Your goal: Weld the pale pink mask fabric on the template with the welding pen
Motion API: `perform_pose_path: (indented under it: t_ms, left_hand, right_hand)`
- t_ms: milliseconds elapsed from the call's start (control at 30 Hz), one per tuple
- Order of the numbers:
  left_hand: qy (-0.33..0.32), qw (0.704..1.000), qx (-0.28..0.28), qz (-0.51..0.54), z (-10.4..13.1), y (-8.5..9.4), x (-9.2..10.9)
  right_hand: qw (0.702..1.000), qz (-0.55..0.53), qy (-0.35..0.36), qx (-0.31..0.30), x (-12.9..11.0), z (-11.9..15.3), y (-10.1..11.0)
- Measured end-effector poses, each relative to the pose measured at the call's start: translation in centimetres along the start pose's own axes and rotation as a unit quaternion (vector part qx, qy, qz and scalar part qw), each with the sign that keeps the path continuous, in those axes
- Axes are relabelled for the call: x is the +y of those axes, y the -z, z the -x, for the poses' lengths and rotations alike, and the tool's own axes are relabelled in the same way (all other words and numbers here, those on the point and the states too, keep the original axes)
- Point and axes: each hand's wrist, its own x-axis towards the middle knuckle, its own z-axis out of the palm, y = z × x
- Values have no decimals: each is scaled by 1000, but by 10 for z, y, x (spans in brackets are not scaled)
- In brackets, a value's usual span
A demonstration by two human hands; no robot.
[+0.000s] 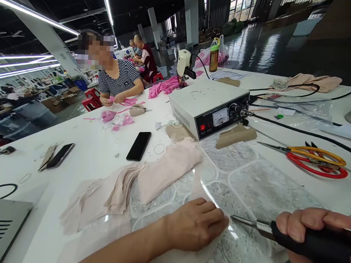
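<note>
My left hand (198,225) is closed, its fingers pressed down on a thin, sheer pale-pink fabric (200,184) over a clear-covered, marble-patterned mat (267,183). In my right hand (308,228) is a black-handled ultrasonic cutter (305,242). Its narrow metal tip points left and ends just beside my left fingertips; whether it touches the fabric I cannot tell. Beyond my left hand lies a folded pale-pink cloth piece (169,168). A stack of similar cut pieces (125,187) fans out to its left.
A white control box (209,98) stands behind the mat, with a black cable (305,132) running right. Scissors with orange and red handles (318,162) lie at right. Two phones, one black (138,146), rest on the table. A co-worker (119,77) handles pink strips opposite.
</note>
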Motion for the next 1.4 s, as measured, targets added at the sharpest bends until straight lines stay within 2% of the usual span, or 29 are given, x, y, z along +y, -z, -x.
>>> perform_pose_path:
  t_ms: [167,367,700,967,1033,1067,1167,1300,1400]
  left_hand:
    - [-1,1000,13,7,1,-1,0]
    - [0,1000,25,12,0,0,0]
    - [8,1000,19,6,1,0,1]
    - [4,1000,15,-3,1,-1,1]
    - [1,1000,19,0,1,-1,1]
    - [1,1000,19,0,1,-1,1]
    - [2,1000,15,1,1,0,1]
    - [1,1000,15,3,1,0,1]
    - [-2,1000,13,2,1,0,1]
  right_hand:
    - [999,35,22,-34,-6,-4,-13]
    - [1000,22,-9,0,-5,-2,-19]
    - [998,38,-51,2,-15,2,-29]
    - [999,38,28,-26,-12,-5,-21]
    - [999,47,16,-22,-17,-2,-27]
    - [998,53,-21,-17,-20,0,-30]
    - [997,50,-56,-9,-24,4,-34]
    - [998,53,-40,-16,-24,5,-30]
    - [997,63,-37,-18,-26,5,-35]
